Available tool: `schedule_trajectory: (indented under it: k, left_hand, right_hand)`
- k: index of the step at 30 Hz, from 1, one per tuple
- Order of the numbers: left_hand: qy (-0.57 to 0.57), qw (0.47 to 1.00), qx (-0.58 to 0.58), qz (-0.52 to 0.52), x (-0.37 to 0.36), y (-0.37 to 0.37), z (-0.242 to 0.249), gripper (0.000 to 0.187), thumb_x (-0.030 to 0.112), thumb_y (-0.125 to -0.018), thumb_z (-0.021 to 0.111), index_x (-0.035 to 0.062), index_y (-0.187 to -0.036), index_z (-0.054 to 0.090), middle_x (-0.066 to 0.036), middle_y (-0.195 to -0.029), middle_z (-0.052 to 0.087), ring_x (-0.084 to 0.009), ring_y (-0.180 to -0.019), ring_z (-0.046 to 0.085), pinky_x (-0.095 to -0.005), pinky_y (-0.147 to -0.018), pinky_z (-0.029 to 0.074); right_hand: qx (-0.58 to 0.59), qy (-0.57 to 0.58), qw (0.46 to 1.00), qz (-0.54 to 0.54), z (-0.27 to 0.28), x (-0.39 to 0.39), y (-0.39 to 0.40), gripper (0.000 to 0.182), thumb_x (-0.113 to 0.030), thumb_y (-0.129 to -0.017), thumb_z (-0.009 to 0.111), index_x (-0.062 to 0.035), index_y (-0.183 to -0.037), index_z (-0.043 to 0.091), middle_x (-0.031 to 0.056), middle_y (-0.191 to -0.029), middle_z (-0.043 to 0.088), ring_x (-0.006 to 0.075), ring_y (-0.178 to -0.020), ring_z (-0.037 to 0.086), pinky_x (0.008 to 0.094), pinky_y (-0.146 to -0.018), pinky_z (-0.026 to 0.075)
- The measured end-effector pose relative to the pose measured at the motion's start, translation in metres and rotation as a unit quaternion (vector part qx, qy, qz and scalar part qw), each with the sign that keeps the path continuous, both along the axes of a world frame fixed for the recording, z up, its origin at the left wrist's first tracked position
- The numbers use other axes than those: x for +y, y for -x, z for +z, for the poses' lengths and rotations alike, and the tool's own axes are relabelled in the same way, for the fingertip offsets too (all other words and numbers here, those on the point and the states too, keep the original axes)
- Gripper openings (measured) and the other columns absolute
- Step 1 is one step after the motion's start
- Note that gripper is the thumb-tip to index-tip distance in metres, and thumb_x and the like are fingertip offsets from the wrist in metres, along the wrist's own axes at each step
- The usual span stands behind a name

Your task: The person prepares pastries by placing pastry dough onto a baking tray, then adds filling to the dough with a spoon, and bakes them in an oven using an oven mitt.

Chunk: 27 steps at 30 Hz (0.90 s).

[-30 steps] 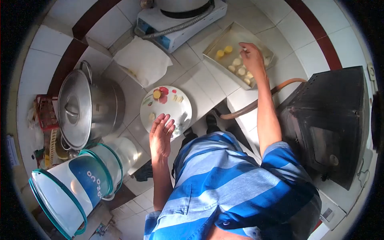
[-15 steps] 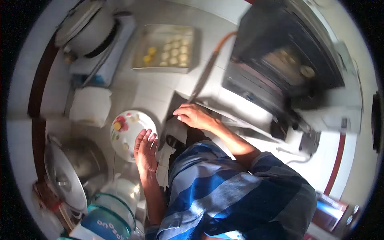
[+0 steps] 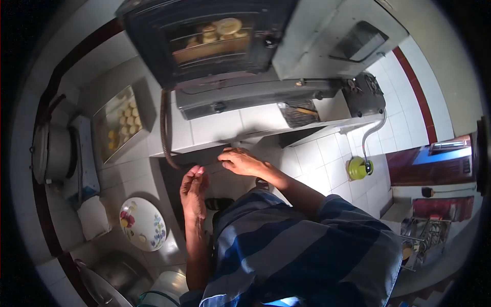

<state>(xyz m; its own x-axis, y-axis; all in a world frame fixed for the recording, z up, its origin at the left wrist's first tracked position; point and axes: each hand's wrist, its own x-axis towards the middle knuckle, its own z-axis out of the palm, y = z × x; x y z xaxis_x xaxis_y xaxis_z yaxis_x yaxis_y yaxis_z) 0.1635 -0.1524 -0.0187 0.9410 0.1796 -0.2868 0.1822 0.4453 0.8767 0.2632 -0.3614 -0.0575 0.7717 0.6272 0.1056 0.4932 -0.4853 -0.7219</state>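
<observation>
My left hand (image 3: pixel 194 193) is raised in front of my body, its fingers bent and pressed together, with nothing visible in them. To its right, my right hand (image 3: pixel 239 161) has loosely curled fingers and the thumb apart, and it holds nothing that I can see. A gap separates the two hands. Left of my left hand, a flowered plate (image 3: pixel 147 236) bears a few small pieces. Further up and left stands a metal tray (image 3: pixel 108 110) with several pale round pieces and some yellow ones.
A dark oven (image 3: pixel 171 71) at the top shows baked pieces behind its glass. Along the counter (image 3: pixel 215 124) hangs a hose (image 3: pixel 164 125). A lidded pot (image 3: pixel 56 153) stands far left, a large metal pot (image 3: pixel 120 273) lower left, and a green gas cylinder (image 3: pixel 356 168) right.
The view has turned towards the oven and the right side of the room. My left hand's fingers have drawn together. The plate and tray now appear further left.
</observation>
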Motion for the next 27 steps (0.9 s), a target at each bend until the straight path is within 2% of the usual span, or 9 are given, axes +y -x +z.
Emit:
schedule_trajectory:
  k: [6, 8, 10, 15, 17, 21, 25, 26, 27]
  left_hand:
    - [0.026, 0.989, 0.113, -0.092, -0.136, -0.038, -0.002, 0.027, 0.019, -0.097, 0.071, 0.0082, -0.121, 0.065, -0.003, -0.112, 0.07, -0.0149, -0.095, 0.066, -0.0293, -0.084, 0.051]
    - [-0.009, 0.985, 0.111, -0.135, -0.183, -0.059, -0.01, 0.032, 0.019, -0.096, 0.071, 0.0042, -0.124, 0.063, -0.005, -0.109, 0.069, -0.0148, -0.093, 0.066, -0.0293, -0.08, 0.053]
    - [-0.05, 0.982, 0.102, -0.149, -0.225, -0.087, -0.028, 0.036, 0.02, -0.095, 0.071, 0.0015, -0.125, 0.062, -0.007, -0.109, 0.069, -0.0151, -0.09, 0.067, -0.0297, -0.076, 0.053]
    - [-0.148, 0.979, 0.008, -0.138, -0.296, -0.139, -0.088, 0.048, 0.024, -0.093, 0.072, -0.0066, -0.128, 0.058, -0.013, -0.099, 0.07, -0.0165, -0.081, 0.067, -0.0308, -0.069, 0.055]
    - [-0.336, 0.926, 0.021, -0.168, -0.31, -0.165, -0.108, 0.043, 0.027, -0.09, 0.074, -0.0068, -0.115, 0.065, -0.012, -0.081, 0.069, -0.0181, -0.071, 0.067, -0.0315, -0.065, 0.055]
    - [-0.228, 0.955, 0.142, -0.124, -0.339, -0.193, -0.091, 0.032, 0.028, -0.084, 0.079, -0.0032, -0.079, 0.07, -0.012, -0.067, 0.068, -0.0205, -0.055, 0.066, -0.0361, -0.053, 0.053]
    - [-0.264, 0.936, 0.172, -0.156, -0.349, -0.21, -0.097, 0.027, 0.022, -0.091, 0.075, -0.003, -0.087, 0.068, -0.013, -0.081, 0.068, -0.0209, -0.061, 0.065, -0.0335, -0.055, 0.058]
    - [-0.266, 0.937, 0.17, -0.152, -0.338, -0.211, -0.16, 0.027, 0.022, -0.091, 0.075, -0.003, -0.087, 0.068, -0.013, -0.081, 0.068, -0.0209, -0.061, 0.065, -0.0335, -0.055, 0.058]
    - [-0.136, 0.965, -0.184, -0.13, -0.34, -0.215, -0.224, 0.028, 0.028, -0.095, 0.069, -0.0006, -0.093, 0.069, -0.01, -0.091, 0.07, -0.0201, -0.078, 0.067, -0.0338, -0.07, 0.056]
  right_hand:
    - [0.022, -0.093, 0.965, -0.244, 0.002, -0.159, -0.003, 0.016, -0.016, -0.095, 0.068, -0.0055, -0.105, 0.072, 0.0142, -0.098, 0.073, 0.031, -0.081, 0.072, 0.0392, -0.074, 0.058]
    - [0.025, -0.068, 0.931, -0.359, 0.005, -0.214, -0.015, 0.014, -0.015, -0.094, 0.068, -0.0071, -0.105, 0.072, 0.0139, -0.098, 0.071, 0.0325, -0.09, 0.07, 0.0415, -0.081, 0.057]
    - [-0.187, -0.023, 0.915, -0.356, -0.016, -0.267, -0.039, 0.017, -0.01, -0.09, 0.068, -0.0091, -0.107, 0.071, 0.0134, -0.098, 0.069, 0.0353, -0.097, 0.066, 0.0443, -0.087, 0.054]
    - [-0.219, 0.045, 0.924, -0.311, -0.013, -0.323, -0.081, 0.027, -0.009, -0.085, 0.067, -0.0106, -0.112, 0.07, 0.0133, -0.103, 0.065, 0.0367, -0.099, 0.06, 0.0476, -0.089, 0.049]
    - [-0.217, 0.099, 0.928, -0.285, -0.019, -0.329, -0.091, 0.029, -0.014, -0.087, 0.067, -0.0101, -0.115, 0.07, 0.0115, -0.108, 0.064, 0.036, -0.102, 0.059, 0.0465, -0.092, 0.048]
    - [-0.157, 0.143, 0.944, -0.251, -0.051, -0.334, -0.106, 0.025, -0.018, -0.092, 0.065, -0.0146, -0.116, 0.07, 0.0092, -0.111, 0.06, 0.032, -0.112, 0.056, 0.0501, -0.097, 0.045]
    - [-0.168, 0.127, 0.945, -0.248, -0.037, -0.337, -0.094, 0.02, -0.015, -0.093, 0.065, -0.0101, -0.112, 0.065, 0.0146, -0.107, 0.061, 0.0392, -0.101, 0.06, 0.0498, -0.09, 0.049]
    - [-0.187, 0.078, 0.943, -0.263, -0.03, -0.341, -0.082, 0.021, -0.012, -0.093, 0.063, -0.0086, -0.114, 0.063, 0.0161, -0.107, 0.062, 0.0403, -0.1, 0.061, 0.0504, -0.088, 0.05]
    - [-0.208, 0.023, 0.939, -0.272, -0.021, -0.341, -0.07, 0.021, -0.009, -0.094, 0.062, -0.0072, -0.115, 0.062, 0.0176, -0.106, 0.063, 0.0413, -0.1, 0.062, 0.0511, -0.087, 0.05]
